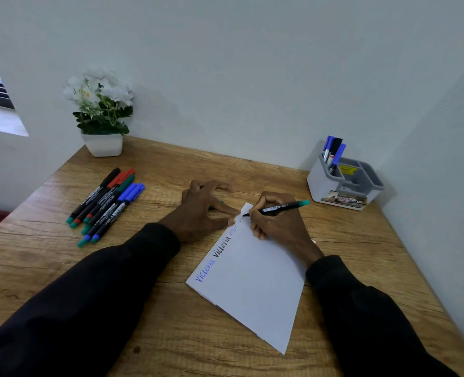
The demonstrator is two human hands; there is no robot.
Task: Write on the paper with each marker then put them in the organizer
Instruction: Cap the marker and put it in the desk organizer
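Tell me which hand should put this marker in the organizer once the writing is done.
Right, likely. The right hand grips the marker, and the organizer stands at the far right corner of the table, nearer that hand. The left hand presses on the paper, farther from it.

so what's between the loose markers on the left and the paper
The left hand, fingers spread with tips at the edge of the paper, plus a strip of bare wooden desk next to the loose markers. The head view shows it.
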